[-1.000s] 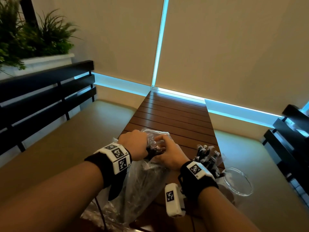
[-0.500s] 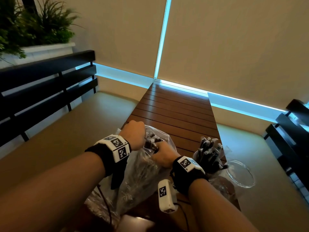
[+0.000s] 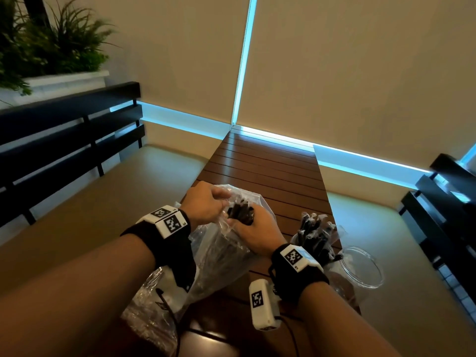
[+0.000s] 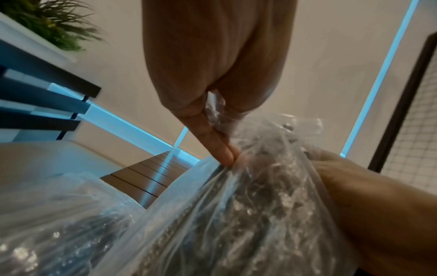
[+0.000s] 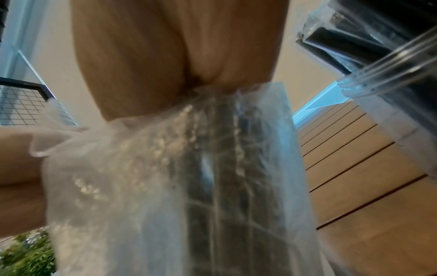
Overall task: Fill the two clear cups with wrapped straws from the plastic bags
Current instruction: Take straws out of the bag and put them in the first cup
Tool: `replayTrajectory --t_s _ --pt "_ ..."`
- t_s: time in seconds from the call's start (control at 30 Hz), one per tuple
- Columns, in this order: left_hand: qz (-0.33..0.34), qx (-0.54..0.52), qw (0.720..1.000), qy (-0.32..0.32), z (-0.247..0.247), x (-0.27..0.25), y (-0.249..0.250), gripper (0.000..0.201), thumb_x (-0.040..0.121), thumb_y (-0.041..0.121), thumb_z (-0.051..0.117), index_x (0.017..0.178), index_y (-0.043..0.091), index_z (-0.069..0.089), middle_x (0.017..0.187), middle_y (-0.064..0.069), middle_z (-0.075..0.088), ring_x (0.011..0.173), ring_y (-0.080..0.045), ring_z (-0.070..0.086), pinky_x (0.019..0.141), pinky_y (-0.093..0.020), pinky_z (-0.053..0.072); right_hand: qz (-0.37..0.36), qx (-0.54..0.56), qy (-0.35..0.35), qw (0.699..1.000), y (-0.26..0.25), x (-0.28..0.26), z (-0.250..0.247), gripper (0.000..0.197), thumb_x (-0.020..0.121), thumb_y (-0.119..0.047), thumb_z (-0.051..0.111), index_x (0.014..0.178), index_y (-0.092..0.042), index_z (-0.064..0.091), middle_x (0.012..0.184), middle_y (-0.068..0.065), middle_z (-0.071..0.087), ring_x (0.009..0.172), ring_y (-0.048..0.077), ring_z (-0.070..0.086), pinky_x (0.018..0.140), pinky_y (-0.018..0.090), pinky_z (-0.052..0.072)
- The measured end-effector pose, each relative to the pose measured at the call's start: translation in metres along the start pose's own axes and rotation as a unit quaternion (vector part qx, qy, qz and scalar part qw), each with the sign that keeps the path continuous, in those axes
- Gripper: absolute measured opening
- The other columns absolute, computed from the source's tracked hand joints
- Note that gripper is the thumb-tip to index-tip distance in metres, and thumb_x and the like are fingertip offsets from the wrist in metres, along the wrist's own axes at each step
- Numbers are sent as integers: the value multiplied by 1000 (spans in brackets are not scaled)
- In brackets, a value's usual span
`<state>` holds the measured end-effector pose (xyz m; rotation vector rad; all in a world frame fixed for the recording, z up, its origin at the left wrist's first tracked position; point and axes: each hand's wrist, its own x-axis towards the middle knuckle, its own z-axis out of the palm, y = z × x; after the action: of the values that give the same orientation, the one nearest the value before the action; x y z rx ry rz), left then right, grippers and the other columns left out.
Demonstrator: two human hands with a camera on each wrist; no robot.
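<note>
A clear plastic bag (image 3: 221,251) of dark wrapped straws stands on the slatted wooden table (image 3: 268,171). My left hand (image 3: 206,204) pinches the bag's mouth (image 4: 220,119). My right hand (image 3: 257,233) grips a bundle of dark straws (image 3: 240,215) sticking out of the bag top, with bag film under its fingers (image 5: 212,104). To the right, one clear cup (image 3: 316,240) stands packed with wrapped straws. Beside it a second clear cup (image 3: 360,266) shows an open rim and nothing inside. A second plastic bag (image 3: 149,310) lies at the near left.
Beige bench seats (image 3: 85,207) flank the table on both sides, with dark slatted backrests (image 3: 64,124). A white planter with green plants (image 3: 51,47) sits at upper left. Blinds with blue light strips (image 3: 242,60) close the far end. The far half of the table is bare.
My right hand has closed round the straw tops and drawn them a little out of the bag mouth. The left hand still holds the bag's edge. The view shifted slightly.
</note>
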<state>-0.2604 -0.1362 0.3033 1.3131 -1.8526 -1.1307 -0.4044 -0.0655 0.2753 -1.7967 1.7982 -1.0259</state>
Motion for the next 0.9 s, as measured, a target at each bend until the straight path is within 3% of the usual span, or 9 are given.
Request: replayTrajectory --t_s 0.1,0.17,0.23,0.33,0.4,0.53,0.7,0.8,0.9 --pt "-29 -91 995 -42 -2 -3 7 28 92 1 61 110 19 70 111 -6 71 76 -17 69 66 -30 57 8 -17 54 998 -5 3 -10 8 86 -30 65 90 -24 62 81 -6 66 76 8 62 71 26 51" --pt "-41 -90 989 -108 -6 -7 11 29 92 2 59 113 19 68 118 -8 66 83 -16 67 81 -37 58 6 -6 81 997 -6 6 -16 13 85 -27 64 97 -27 60 83 -8 66 75 5 62 67 20 50" --pt "-27 38 981 -190 -13 -10 10 32 93 16 62 123 25 64 130 -3 60 91 -9 61 104 -44 46 1 6 94 996 -9 8 -19 12 87 -24 63 96 -25 56 80 -8 63 68 4 59 59 11 42" --pt "-36 265 927 -263 -20 -8 -6 56 94 36 59 146 32 40 156 0 36 135 -20 41 114 -42 29 -3 9 111 994 -11 11 -16 9 88 -21 62 90 -22 54 76 -5 62 67 11 58 57 13 43" --pt "-77 273 913 -292 -21 -7 -18 65 96 37 55 154 31 25 163 -1 19 148 -24 22 119 -43 19 -6 9 120 993 -12 13 -10 8 89 -23 62 92 -21 55 75 -5 62 64 9 57 55 12 43" --pt "-103 269 909 -301 -16 -1 -45 65 99 21 43 157 19 14 164 -6 12 150 -25 16 120 -37 16 -18 27 167 985 -22 19 -5 11 89 -23 63 87 -18 53 71 -4 62 59 8 56 57 20 52" --pt "-110 185 936 -277 2 -2 -65 62 101 12 39 156 9 12 164 -10 12 149 -26 19 113 -29 23 -42 13 211 977 -38 32 -17 9 88 -21 62 89 -17 54 69 -3 61 61 16 63 62 37 58" --pt "-113 157 938 -288 17 -5 -71 58 105 23 37 157 11 12 163 -8 13 147 -24 24 102 -21 32 -49 -5 238 970 -47 40 -31 9 88 -22 62 92 -17 54 68 -6 60 59 12 61 60 28 57" --pt "-104 165 936 -292 30 -5 -72 60 103 32 38 157 21 12 163 -6 13 148 -28 21 116 -35 24 -54 -4 283 958 -60 45 -45 12 87 -22 62 89 -15 54 65 -8 57 57 9 58 55 15 49"
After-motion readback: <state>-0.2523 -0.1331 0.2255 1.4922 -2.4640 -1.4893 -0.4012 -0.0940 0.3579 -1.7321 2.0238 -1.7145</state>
